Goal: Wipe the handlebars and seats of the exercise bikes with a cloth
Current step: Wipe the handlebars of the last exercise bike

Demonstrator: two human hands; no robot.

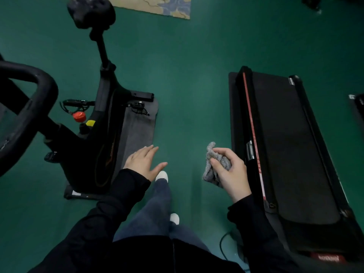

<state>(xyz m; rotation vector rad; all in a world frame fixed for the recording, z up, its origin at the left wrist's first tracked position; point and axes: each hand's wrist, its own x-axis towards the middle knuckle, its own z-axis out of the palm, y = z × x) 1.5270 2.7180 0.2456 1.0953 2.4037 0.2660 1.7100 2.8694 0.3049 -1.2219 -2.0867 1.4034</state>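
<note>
With the right hand (229, 170) bunching the grey cloth (213, 164) and the left hand (143, 162) flat and empty, neither touches the bike's handlebar (35, 107) or seat (90, 12), so wiping seems pending.

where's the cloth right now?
Head view, lower right of centre: the grey cloth is bunched in the right hand, above the green floor, just left of the treadmill.

Dim, even light — soft blur throughout, wide-angle bending at edges
</note>
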